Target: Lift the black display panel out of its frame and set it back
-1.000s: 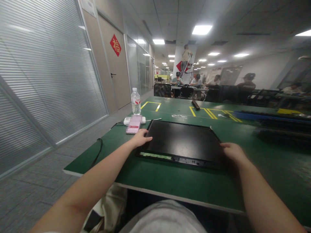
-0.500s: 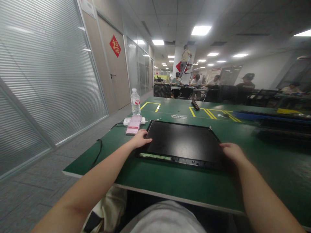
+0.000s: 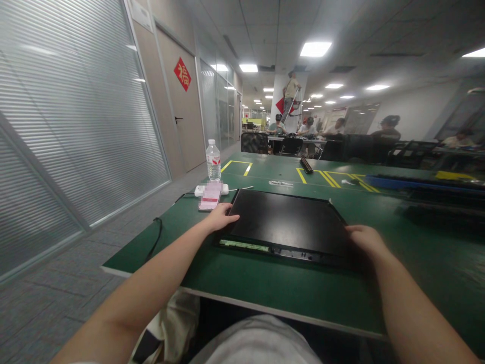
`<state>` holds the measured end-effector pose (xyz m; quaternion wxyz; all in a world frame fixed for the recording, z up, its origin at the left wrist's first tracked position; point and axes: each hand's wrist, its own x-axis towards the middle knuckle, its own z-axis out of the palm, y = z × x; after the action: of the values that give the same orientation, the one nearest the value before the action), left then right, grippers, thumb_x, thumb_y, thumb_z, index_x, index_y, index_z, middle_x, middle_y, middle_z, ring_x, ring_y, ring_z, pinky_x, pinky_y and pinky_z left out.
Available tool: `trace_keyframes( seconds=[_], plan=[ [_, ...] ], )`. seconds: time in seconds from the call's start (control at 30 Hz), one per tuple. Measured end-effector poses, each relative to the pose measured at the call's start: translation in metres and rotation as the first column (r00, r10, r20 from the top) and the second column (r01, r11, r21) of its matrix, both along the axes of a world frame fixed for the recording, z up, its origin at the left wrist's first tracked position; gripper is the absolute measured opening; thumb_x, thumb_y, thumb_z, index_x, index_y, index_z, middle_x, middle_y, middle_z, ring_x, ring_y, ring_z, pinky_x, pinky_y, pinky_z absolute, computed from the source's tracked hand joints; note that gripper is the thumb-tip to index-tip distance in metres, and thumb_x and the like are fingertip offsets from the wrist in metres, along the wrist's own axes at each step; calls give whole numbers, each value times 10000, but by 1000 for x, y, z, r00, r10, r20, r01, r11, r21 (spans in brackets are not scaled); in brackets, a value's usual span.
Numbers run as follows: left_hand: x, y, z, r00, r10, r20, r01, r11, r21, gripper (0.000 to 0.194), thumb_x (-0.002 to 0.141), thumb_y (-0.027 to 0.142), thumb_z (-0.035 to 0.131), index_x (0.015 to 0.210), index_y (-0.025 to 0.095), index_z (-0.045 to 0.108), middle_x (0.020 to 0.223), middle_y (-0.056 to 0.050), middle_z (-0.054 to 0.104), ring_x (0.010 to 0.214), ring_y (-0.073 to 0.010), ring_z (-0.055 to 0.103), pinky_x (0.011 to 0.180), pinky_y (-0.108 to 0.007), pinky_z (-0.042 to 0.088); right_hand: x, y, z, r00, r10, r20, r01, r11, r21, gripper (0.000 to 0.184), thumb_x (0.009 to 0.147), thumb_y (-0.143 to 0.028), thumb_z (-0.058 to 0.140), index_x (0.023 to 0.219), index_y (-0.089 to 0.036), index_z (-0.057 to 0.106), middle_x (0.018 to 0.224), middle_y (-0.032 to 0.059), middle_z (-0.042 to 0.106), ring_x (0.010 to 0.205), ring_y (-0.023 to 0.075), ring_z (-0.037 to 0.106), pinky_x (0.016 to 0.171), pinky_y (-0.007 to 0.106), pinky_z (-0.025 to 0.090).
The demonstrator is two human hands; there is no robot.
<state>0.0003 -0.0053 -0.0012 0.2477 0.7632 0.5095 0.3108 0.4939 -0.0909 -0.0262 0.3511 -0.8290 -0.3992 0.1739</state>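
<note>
Black screen: big, flat, dark thing [image 3: 288, 217] on the green table [image 3: 246, 283], face up, w/ a shiny spot in the mid; can't tell if it lies fully flat
L hand [image 3: 221, 217]: clamped on the L edge of the black screen, thumb over the top, the other fingers at the side, partly hid
R hand [image 3: 367, 239]: clamped on the R edge of the black screen, thumb on the rim, the other fingers out of sight
Green strip [image 3: 244, 245]: long & thin, on the near edge of the black screen, L part
Phone [image 3: 209, 198]: pink & lit, L of the black screen, nr the L hand, part blurred
White plug box [image 3: 199, 190]: by the phone, past the far L corner of the black screen
Bottle [image 3: 213, 162]: clear w/ red & white label, stands up, past the black screen, far L
Black cord [image 3: 156, 236]: bent, well L of the black screen
White bits [image 3: 281, 183]: small, just past the far edge of the black screen, too tiny to name
Dark bar [image 3: 306, 165]: short, farther past the black screen
Yellow tape [image 3: 329, 178]: lines on the table past the black screen
Blue thing [image 3: 382, 183]: long, R of & past the black screen, blurry
People [image 3: 307, 127]: sit far past the black screen; one more [image 3: 291, 92] is up on a ladder [image 3: 297, 103]
</note>
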Motion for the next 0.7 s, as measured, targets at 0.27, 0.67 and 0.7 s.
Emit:
trace_keyframes(
  seconds=[0.27, 0.67, 0.7],
  plan=[
    [-2, 3, -5, 997, 46, -56, -45, 999, 29, 443, 676, 464, 733, 1007, 170, 724, 1232, -147, 658, 1196, -359, 586, 1056, -448, 450, -1, -1, 1, 1000, -7, 23, 8, 1000, -13, 388, 585, -60, 589, 881, -171, 814, 914, 112, 774, 815, 249, 709, 742, 307, 530],
    [-4, 10, -15, 996, 46, -78, -46, 999, 0, 534, 684, 519, 730, 1092, 177, 711, 1381, -157, 546, 1348, -357, 488, 1179, -436, 356, 1, 1, -4, 999, 7, 35, -9, 999, 36, 351, 589, -100, 638, 870, -195, 825, 847, 112, 764, 855, 270, 712, 801, 331, 538],
    [-4, 10, -15, 996, 42, -79, -43, 999, 0, 537, 683, 520, 730, 1096, 177, 710, 1383, -159, 543, 1350, -359, 486, 1179, -436, 356, 1, 1, -5, 999, 8, 31, -10, 999, 44, 347, 589, -99, 637, 865, -196, 824, 838, 111, 763, 854, 271, 712, 801, 332, 539]
  ],
)
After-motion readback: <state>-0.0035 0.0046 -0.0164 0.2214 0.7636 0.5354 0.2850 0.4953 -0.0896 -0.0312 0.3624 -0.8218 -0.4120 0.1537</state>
